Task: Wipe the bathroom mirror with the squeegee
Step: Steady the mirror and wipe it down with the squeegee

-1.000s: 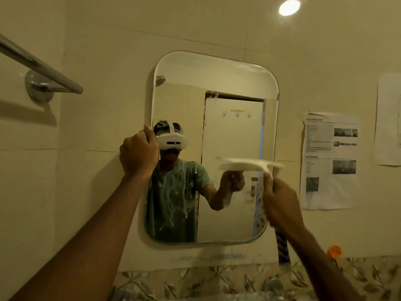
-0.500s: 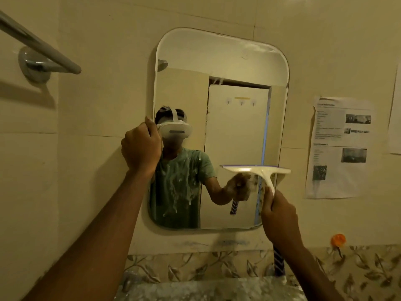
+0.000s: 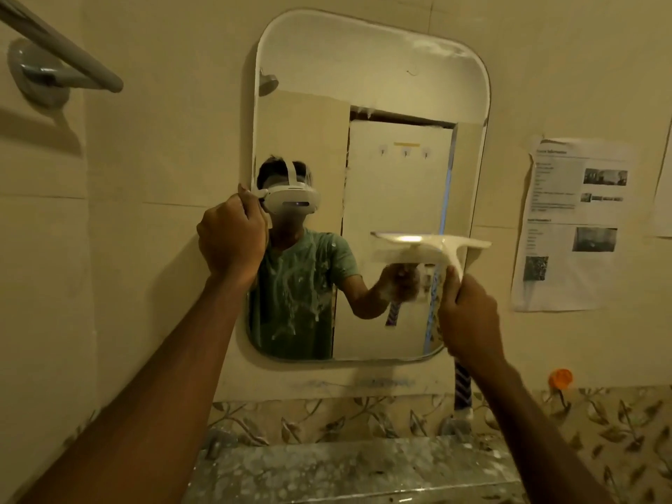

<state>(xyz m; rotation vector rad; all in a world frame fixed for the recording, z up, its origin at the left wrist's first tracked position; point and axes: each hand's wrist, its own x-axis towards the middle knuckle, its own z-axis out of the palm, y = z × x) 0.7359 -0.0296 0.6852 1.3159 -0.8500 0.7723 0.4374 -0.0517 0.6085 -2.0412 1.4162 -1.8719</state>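
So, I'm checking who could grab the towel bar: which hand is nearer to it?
Left. The left hand grips the mirror's left edge, below-right of the towel bar; the right hand holds the squeegee farther right.

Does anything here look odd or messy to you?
Yes. The mirror has white foamy streaks running down its lower left part, not yet wiped by the squeegee. The printed sheet on the wall to the right looks crumpled, with its left edge lifting.
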